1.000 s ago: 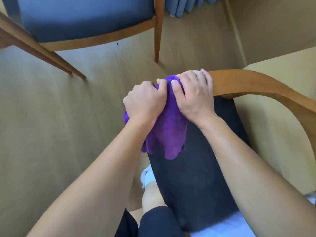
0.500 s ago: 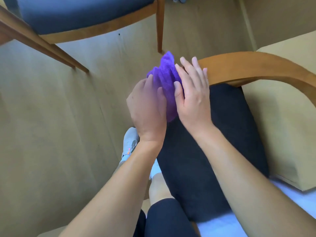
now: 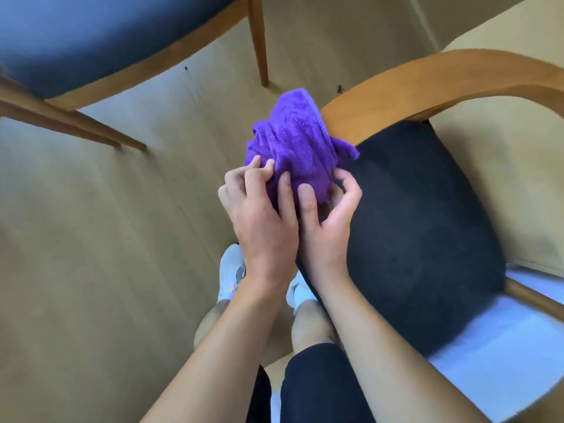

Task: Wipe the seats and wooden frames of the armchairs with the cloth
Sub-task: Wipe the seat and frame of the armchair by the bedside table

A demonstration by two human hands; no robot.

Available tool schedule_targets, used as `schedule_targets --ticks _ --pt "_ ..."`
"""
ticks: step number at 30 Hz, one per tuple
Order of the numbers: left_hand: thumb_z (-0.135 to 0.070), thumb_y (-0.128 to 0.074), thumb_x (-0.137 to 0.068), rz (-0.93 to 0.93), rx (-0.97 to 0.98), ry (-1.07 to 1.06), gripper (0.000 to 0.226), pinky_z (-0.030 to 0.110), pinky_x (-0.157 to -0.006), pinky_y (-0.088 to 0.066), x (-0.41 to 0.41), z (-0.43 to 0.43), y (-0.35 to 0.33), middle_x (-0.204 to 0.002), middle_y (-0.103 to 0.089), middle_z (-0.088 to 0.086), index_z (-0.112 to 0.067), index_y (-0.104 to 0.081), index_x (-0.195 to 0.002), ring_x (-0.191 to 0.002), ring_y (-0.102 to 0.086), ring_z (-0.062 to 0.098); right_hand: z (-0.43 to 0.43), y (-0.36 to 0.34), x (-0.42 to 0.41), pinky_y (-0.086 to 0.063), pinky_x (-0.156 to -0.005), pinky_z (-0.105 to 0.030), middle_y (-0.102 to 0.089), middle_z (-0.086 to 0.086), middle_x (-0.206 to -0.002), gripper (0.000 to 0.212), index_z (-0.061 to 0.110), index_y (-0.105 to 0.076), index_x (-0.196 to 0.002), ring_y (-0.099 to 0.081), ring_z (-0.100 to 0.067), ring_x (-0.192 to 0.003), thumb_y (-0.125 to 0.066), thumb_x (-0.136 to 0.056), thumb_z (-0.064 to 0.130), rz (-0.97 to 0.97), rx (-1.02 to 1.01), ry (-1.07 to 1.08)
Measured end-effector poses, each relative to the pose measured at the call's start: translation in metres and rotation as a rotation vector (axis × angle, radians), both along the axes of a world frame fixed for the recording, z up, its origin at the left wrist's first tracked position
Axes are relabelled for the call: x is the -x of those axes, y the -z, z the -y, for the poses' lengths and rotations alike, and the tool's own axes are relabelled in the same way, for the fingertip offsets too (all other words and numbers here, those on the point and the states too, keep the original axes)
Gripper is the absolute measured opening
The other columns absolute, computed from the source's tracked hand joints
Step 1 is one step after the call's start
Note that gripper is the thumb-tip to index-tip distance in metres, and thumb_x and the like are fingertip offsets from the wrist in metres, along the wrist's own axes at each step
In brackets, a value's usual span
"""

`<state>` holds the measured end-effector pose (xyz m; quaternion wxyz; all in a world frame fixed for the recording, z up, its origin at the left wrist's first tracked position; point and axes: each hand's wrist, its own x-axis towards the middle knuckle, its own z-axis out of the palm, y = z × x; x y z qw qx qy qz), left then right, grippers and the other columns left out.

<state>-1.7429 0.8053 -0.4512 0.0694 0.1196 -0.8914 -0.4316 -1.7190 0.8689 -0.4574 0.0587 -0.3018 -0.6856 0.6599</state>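
So both hands are on the purple cloth (image 3: 299,138) here. The left hand (image 3: 259,221) has its fingers curled into the lower left edge of it, pinching the fabric. The right hand (image 3: 329,221) grips from the other side, thumb pressed on the front and the other fingers hooked round the back. The two hands are right up against each other.

The cloth is all bunched up into a lump, sticking up past the fingers. From this angle it sits over the front corner of the dark seat (image 3: 421,224) and right at the front end of the curved wooden armrest (image 3: 442,74). It overlaps the tip of the armrest, but I honestly can't tell if it's touching the wood or just held in front of it.

The second armchair (image 3: 91,35) is at the top left, blue-grey seat on the same kind of wooden frame, legs on the tan floor (image 3: 91,239). Down below the wrists you can see pale shoes (image 3: 230,276) on the floor, just beside the near seat's front edge
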Motion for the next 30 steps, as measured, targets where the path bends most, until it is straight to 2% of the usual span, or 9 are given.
schedule_targets --ticks 4,9,14,16,19,22,25,28,30 --pt "-0.014 -0.072 -0.089 -0.019 0.058 0.059 0.016 0.008 -0.094 -0.029 -0.026 0.012 -0.008 -0.101 -0.055 0.013 -0.002 -0.062 -0.092 -0.098 -0.043 0.022 0.007 -0.003 -0.011 -0.05 -0.089 -0.026 -0.063 0.022 -0.114 0.025 0.023 -0.049 -0.125 -0.063 -0.006 -0.105 -0.057 -0.102 0.021 0.077 -0.104 0.073" --pt "-0.024 -0.069 -0.088 0.057 0.031 0.373 0.02 0.026 -0.067 -0.04 -0.061 0.009 -0.007 -0.087 -0.051 0.0 -0.014 -0.052 -0.085 -0.085 -0.041 0.017 0.004 -0.003 -0.046 -0.052 -0.092 -0.034 -0.067 0.013 -0.111 0.021 0.024 -0.058 -0.121 -0.065 -0.016 -0.107 -0.053 -0.104 0.014 0.106 -0.141 0.222" --pt "-0.03 -0.067 -0.09 0.15 0.057 0.558 0.02 0.028 -0.066 -0.042 -0.062 -0.026 0.013 -0.094 -0.05 -0.003 -0.02 -0.049 -0.092 -0.089 -0.044 0.017 -0.032 0.013 -0.081 -0.047 -0.093 -0.028 -0.062 0.008 -0.116 0.023 0.027 -0.061 -0.125 -0.058 -0.003 -0.11 -0.055 -0.102 0.024 0.249 -0.374 0.428" --pt "-0.031 -0.068 -0.089 0.207 0.099 0.575 0.022 0.038 -0.067 -0.048 -0.063 -0.043 0.032 -0.1 -0.052 0.0 -0.017 -0.053 -0.098 -0.093 -0.046 0.021 -0.052 0.032 -0.089 -0.042 -0.095 -0.028 -0.055 -0.001 -0.121 0.033 0.024 -0.058 -0.133 -0.051 -0.01 -0.109 -0.058 -0.1 0.028 0.345 -0.572 0.393" --pt "-0.028 -0.068 -0.089 0.339 0.261 0.619 0.029 0.046 -0.079 -0.048 -0.064 -0.064 0.065 -0.114 -0.055 0.007 -0.015 -0.056 -0.113 -0.102 -0.05 0.031 -0.08 0.066 -0.096 -0.037 -0.099 -0.048 -0.04 -0.007 -0.147 0.052 0.029 -0.046 -0.147 -0.041 -0.031 -0.125 -0.06 -0.097 0.035 0.624 -0.825 0.289" --pt "-0.02 -0.062 -0.093 0.312 0.296 0.691 0.034 0.045 -0.09 -0.045 -0.058 -0.077 0.09 -0.128 -0.051 0.006 -0.017 -0.056 -0.126 -0.114 -0.048 0.032 -0.099 0.096 -0.104 -0.035 -0.107 -0.054 -0.025 -0.005 -0.16 0.056 0.033 -0.038 -0.151 -0.025 -0.033 -0.144 -0.057 -0.099 0.031 0.636 -0.774 0.166" --pt "-0.015 -0.056 -0.097 0.267 0.309 0.89 0.042 0.044 -0.1 -0.043 -0.046 -0.087 0.11 -0.141 -0.049 0.003 -0.02 -0.054 -0.139 -0.124 -0.045 0.029 -0.098 0.123 -0.106 -0.031 -0.115 -0.056 -0.027 -0.004 -0.162 0.048 0.028 -0.042 -0.15 -0.022 -0.032 -0.148 -0.045 -0.103 0.033 0.588 -0.664 0.016" --pt "-0.018 -0.053 -0.099 0.323 0.401 0.919 0.045 0.041 -0.103 -0.041 -0.039 -0.092 0.124 -0.145 -0.046 -0.001 -0.028 -0.051 -0.143 -0.125 -0.04 0.027 -0.088 0.136 -0.106 -0.025 -0.117 -0.06 -0.033 -0.005 -0.159 0.058 0.027 -0.045 -0.148 -0.025 -0.036 -0.148 -0.033 -0.097 0.051 0.654 -0.739 -0.032" --pt "-0.017 -0.056 -0.099 0.338 0.365 0.875 0.043 0.033 -0.1 -0.041 -0.04 -0.094 0.129 -0.14 -0.046 -0.003 -0.029 -0.054 -0.14 -0.119 -0.04 0.024 -0.086 0.139 -0.112 -0.025 -0.115 -0.06 -0.034 -0.004 -0.159 0.061 0.03 -0.044 -0.148 -0.028 -0.037 -0.147 -0.038 -0.093 0.056 0.629 -0.833 -0.075"
